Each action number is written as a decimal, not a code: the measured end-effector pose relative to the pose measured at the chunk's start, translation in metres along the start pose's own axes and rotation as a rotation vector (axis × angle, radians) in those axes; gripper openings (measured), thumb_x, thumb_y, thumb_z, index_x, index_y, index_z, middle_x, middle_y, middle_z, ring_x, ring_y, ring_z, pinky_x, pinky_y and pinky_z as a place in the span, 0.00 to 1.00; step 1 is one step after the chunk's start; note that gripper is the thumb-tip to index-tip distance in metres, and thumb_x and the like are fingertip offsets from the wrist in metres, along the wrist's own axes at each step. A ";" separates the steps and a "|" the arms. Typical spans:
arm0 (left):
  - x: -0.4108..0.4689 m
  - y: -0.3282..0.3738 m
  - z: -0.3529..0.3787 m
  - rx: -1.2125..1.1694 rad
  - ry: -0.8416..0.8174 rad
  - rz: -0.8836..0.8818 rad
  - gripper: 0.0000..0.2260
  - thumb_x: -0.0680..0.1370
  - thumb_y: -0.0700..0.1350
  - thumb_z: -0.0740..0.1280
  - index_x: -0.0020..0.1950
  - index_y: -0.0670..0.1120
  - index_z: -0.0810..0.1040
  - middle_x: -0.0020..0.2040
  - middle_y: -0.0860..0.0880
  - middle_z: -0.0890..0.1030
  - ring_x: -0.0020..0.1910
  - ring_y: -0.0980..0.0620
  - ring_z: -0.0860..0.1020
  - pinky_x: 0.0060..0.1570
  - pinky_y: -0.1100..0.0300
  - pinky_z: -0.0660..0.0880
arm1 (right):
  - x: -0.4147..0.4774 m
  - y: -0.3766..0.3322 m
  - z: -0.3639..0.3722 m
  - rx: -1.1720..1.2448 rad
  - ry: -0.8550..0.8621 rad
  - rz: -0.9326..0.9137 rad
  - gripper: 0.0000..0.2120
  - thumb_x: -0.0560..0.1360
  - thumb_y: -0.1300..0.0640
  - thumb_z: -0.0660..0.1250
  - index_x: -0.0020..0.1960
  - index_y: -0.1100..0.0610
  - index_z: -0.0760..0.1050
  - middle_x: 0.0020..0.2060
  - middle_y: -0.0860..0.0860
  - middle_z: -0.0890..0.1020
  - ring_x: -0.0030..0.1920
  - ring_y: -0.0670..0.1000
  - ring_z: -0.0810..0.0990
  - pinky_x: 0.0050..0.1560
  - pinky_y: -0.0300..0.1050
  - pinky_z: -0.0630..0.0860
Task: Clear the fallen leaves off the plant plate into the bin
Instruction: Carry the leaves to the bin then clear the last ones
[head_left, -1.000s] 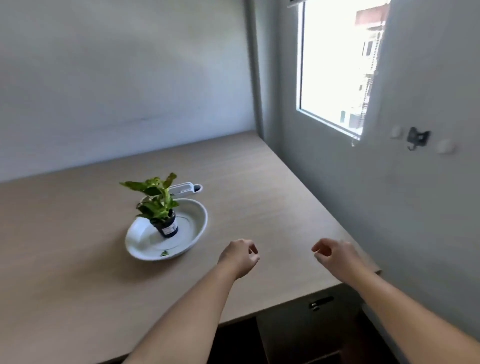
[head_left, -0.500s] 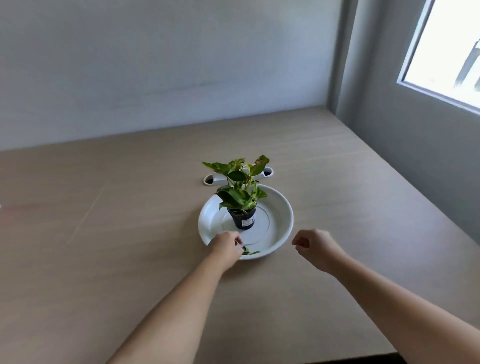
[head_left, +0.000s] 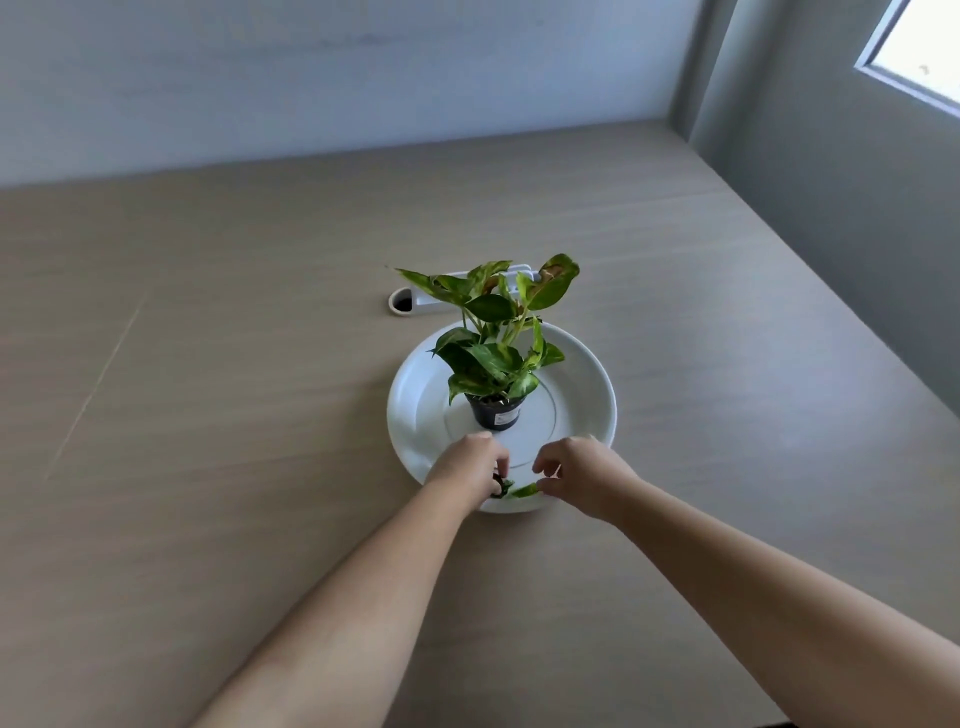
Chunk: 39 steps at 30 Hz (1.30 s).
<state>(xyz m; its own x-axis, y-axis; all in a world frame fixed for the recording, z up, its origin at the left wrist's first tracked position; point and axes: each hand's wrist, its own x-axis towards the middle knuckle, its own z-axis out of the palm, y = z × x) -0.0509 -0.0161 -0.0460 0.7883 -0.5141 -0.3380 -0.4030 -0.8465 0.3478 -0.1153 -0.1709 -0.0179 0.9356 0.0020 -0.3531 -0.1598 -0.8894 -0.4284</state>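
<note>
Nearest, the left hand (head_left: 467, 467) and right hand (head_left: 576, 475) meet over the near rim of the white plant plate (head_left: 415, 415), fingers curled to a pinch on the fallen leaves (head_left: 517, 490) between them, though whether either has a firm hold I cannot tell; thin scraps like these could slip free or get nudged over the rim onto the table (head_left: 208, 415). Just beyond the fingertips the small black pot (head_left: 496, 413) of the pothos plant (head_left: 493, 332) stands upright on the plate, easily knocked by a knuckle, and no bin is in view
</note>
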 end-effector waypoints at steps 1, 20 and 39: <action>0.001 -0.001 0.000 0.013 0.004 0.010 0.05 0.71 0.37 0.71 0.46 0.44 0.82 0.50 0.44 0.77 0.49 0.42 0.78 0.47 0.54 0.77 | 0.007 -0.003 0.003 -0.023 -0.032 0.000 0.11 0.72 0.53 0.68 0.54 0.53 0.78 0.50 0.50 0.83 0.50 0.53 0.80 0.47 0.45 0.76; -0.019 -0.037 -0.029 -0.471 0.288 -0.254 0.02 0.70 0.36 0.71 0.41 0.42 0.83 0.43 0.47 0.85 0.39 0.56 0.77 0.34 0.74 0.68 | 0.036 -0.016 0.000 0.046 -0.043 -0.121 0.08 0.72 0.65 0.66 0.49 0.59 0.80 0.34 0.48 0.76 0.39 0.48 0.74 0.35 0.36 0.69; -0.042 -0.049 -0.032 -0.623 0.378 -0.244 0.12 0.69 0.35 0.71 0.30 0.50 0.77 0.32 0.57 0.79 0.34 0.59 0.77 0.32 0.77 0.70 | 0.038 -0.016 0.006 0.257 0.045 0.058 0.05 0.70 0.65 0.69 0.44 0.61 0.83 0.32 0.51 0.80 0.33 0.48 0.77 0.29 0.28 0.69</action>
<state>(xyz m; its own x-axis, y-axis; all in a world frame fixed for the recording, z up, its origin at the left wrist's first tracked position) -0.0493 0.0512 -0.0207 0.9717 -0.1462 -0.1854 0.0506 -0.6380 0.7684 -0.0790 -0.1543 -0.0294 0.9348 -0.0708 -0.3481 -0.2825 -0.7423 -0.6076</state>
